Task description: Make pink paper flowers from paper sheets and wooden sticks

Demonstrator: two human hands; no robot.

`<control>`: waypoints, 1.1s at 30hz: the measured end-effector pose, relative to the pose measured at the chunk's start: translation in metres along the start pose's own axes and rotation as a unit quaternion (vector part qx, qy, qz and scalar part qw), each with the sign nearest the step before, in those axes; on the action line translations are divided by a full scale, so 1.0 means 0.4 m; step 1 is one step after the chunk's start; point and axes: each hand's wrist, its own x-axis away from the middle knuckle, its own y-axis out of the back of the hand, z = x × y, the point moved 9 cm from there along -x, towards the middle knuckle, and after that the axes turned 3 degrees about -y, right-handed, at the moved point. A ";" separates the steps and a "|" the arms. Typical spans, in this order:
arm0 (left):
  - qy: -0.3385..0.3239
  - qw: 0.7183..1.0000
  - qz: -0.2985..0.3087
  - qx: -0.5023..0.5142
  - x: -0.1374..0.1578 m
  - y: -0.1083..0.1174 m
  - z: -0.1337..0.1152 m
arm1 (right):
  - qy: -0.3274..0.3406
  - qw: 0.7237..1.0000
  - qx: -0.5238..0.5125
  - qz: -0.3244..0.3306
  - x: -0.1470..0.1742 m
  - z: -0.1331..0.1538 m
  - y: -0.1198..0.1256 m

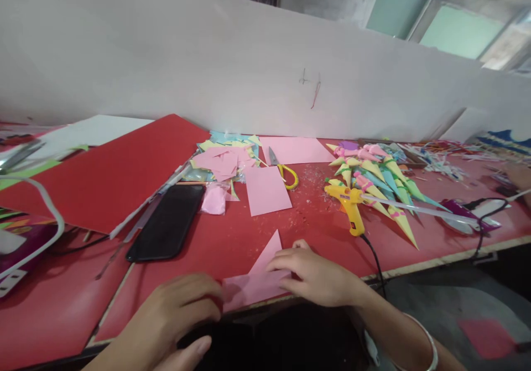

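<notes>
A folded sheet of pink paper (259, 287) lies at the front edge of the red table, one pointed corner rising away from me. My right hand (305, 268) has its fingers bent over the fold at the paper's right side, thumb close beneath them. At the left end of the same sheet is my left hand (182, 304), fingers slightly curled and thumb held apart; it looks a bit blurred. Beyond the folded piece lies a flat pink sheet (268, 191). Touching its far right side are yellow-handled scissors (289, 176).
A yellow glue gun (352, 204) lies right, its cord over the table edge. Behind it are several paper cones (375, 174). A black phone (168, 224), red card (124, 177) and pink scraps (222, 162) lie left and back. A white partition (249, 67) stands behind.
</notes>
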 end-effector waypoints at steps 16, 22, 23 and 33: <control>0.134 0.976 0.006 -0.169 -0.179 -0.077 0.023 | -0.035 0.980 -0.130 -0.146 -0.074 -0.130 0.093; 0.163 0.958 -0.004 -0.234 -0.205 -0.079 0.024 | -0.129 0.945 -0.224 -0.200 -0.048 -0.195 0.093; 0.166 0.955 -0.003 -0.245 -0.209 -0.082 0.024 | -0.138 0.943 -0.217 -0.212 -0.042 -0.199 0.092; 0.155 0.946 0.015 -0.285 -0.219 -0.102 0.028 | -0.161 0.952 -0.089 -0.244 -0.007 -0.177 0.056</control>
